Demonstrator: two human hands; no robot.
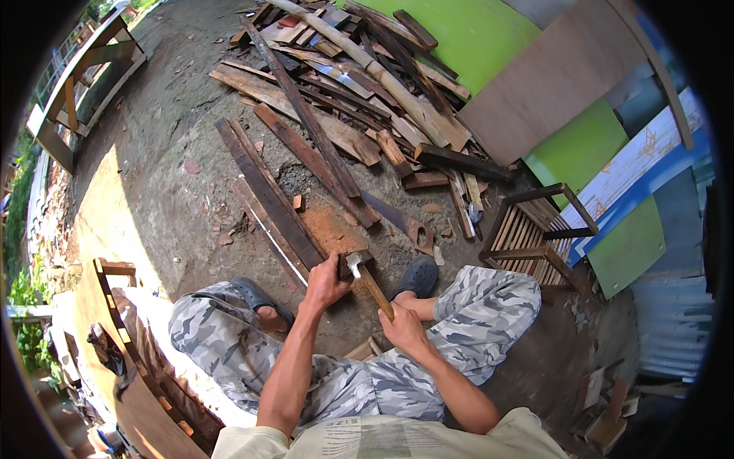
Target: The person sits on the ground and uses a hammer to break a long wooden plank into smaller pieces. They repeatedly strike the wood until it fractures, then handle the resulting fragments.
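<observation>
My right hand is closed round the wooden handle of a hammer. The hammer's metal head lies just right of my left hand, over the end of a dark wood piece. My left hand is closed beside that wood, fingers curled; what they grip, if anything, is hidden. Beyond it, long dark planks stretch away on the ground to the upper left. A handsaw lies farther off to the right, partly under another plank.
A large heap of scrap wood fills the far middle. At right stands a slatted wooden frame, before leaning green and brown panels. My legs in camouflage trousers flank the work. A curved wooden panel stands at left.
</observation>
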